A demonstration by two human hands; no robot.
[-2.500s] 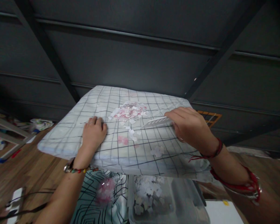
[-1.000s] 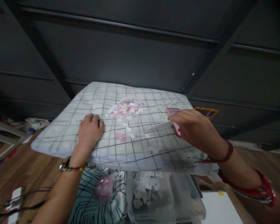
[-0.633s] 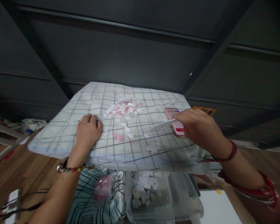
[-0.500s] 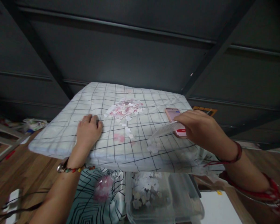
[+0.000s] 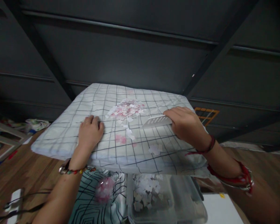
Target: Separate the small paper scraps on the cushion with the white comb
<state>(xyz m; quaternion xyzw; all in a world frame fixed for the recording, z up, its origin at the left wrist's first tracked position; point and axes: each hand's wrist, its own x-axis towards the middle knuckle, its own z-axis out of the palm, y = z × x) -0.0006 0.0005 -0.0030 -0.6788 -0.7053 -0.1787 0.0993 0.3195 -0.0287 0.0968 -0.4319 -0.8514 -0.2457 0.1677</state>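
My right hand [image 5: 185, 123] is closed on a flat white slotted plastic piece [image 5: 157, 120], which it holds tilted with one edge at or just over the checked cloth [image 5: 102, 143]. My left hand [image 5: 90, 132] lies palm down on that cloth, fingers extended and nothing in them. Between the hands, toward the back, is a pile of small white and pink paper bits [image 5: 128, 109]. A few white scraps [image 5: 130, 133] trail from it toward me, beside a pink patch [image 5: 120, 139]. Another small cluster of white scraps [image 5: 156, 149] lies nearer the front edge.
Below the front edge stands a clear plastic box [image 5: 182, 199] with white paper scraps inside. Left of it, a pink-filled clear bag [image 5: 105, 189] rests on patterned fabric [image 5: 88, 208]. A dark panelled wall [image 5: 130, 56] rises behind. A power strip [image 5: 15, 202] is at lower left.
My right hand has moved left with the white slotted piece, leaving the small scrap cluster near the front edge. The pink phone seen earlier is now out of sight. My left hand stays put.
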